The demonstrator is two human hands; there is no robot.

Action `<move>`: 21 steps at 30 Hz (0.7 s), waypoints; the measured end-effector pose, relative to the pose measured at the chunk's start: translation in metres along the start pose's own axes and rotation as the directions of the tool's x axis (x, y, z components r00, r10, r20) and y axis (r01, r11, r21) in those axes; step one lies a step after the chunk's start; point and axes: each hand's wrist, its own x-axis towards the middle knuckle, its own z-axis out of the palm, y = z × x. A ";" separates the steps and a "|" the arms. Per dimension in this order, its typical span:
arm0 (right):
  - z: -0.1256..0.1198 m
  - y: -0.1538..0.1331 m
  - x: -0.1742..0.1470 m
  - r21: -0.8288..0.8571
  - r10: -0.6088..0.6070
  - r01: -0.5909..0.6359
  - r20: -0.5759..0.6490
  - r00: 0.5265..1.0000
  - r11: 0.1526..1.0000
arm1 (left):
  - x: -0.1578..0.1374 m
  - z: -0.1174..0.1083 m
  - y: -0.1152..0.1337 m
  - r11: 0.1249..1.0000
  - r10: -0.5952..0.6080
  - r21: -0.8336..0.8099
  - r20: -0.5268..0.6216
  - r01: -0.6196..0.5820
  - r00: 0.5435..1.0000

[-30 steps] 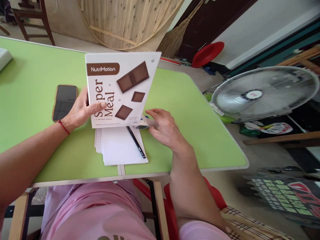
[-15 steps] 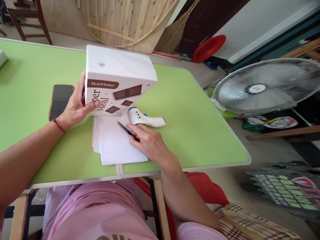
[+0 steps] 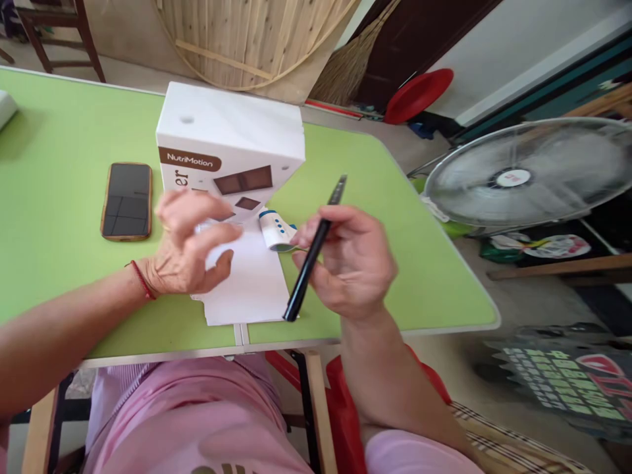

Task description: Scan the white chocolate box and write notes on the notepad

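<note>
Phone (image 3: 127,201) on a green desk (image 3: 424,283), furnishings around it
The phone lies flat, screen dark, in a brown-edged case on the desk's left part; beyond the far edge a round wooden panel (image 3: 257,39) stands upright, with a straw broom (image 3: 348,62) and a red dish-shaped object (image 3: 419,97) to its right; a caged fan (image 3: 513,178) is off the right edge, a plaid cloth (image 3: 503,434) at lower right, a dark wooden chair (image 3: 52,18) at far left.

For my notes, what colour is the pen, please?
The pen is black, clearest in the head view.
</note>
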 end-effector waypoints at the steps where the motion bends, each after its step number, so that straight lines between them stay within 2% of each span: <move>1: 0.004 -0.003 0.004 0.017 -0.028 0.029 -0.053 0.998 0.999 | -0.001 0.003 0.003 0.995 0.078 -0.068 0.151 -0.068 0.985; 2: 0.008 -0.006 0.007 0.034 -0.044 0.048 -0.095 0.994 0.998 | -0.004 0.007 0.005 0.984 0.144 -0.148 0.314 -0.101 0.939; 4: 0.017 -0.011 0.012 0.099 -0.041 0.051 -0.104 0.994 0.994 | -0.011 0.013 0.008 0.967 0.201 -0.247 0.603 -0.060 0.772; 5: 0.022 -0.013 0.013 0.153 -0.025 0.035 -0.064 0.998 0.988 | -0.015 0.015 0.010 0.967 0.200 -0.254 0.688 -0.027 0.698; 6: 0.027 -0.014 0.014 0.207 -0.001 0.001 0.000 1.000 0.978 | -0.019 0.017 0.011 0.972 0.176 -0.234 0.746 0.005 0.642; 8: 0.038 -0.010 0.013 0.274 0.051 -0.092 0.152 0.987 0.957 | -0.025 0.018 0.017 0.982 0.126 -0.183 0.800 0.039 0.587; 11: 0.054 0.006 0.009 0.252 0.247 -0.323 0.290 0.924 0.912 | -0.026 0.018 0.027 0.991 0.061 -0.118 0.835 0.069 0.547; 14: 0.064 0.024 0.006 0.225 0.427 -0.503 0.312 0.849 0.835 | -0.022 0.017 0.036 0.993 0.038 -0.090 0.865 0.081 0.500; 17: 0.069 0.031 0.004 0.193 0.443 -0.495 0.258 0.859 0.847 | -0.020 0.016 0.040 0.992 0.030 -0.084 0.874 0.090 0.485; 21: 0.072 0.024 -0.002 0.070 0.422 -0.434 0.143 0.895 0.898 | -0.022 0.016 0.041 0.992 0.052 -0.109 0.825 0.068 0.563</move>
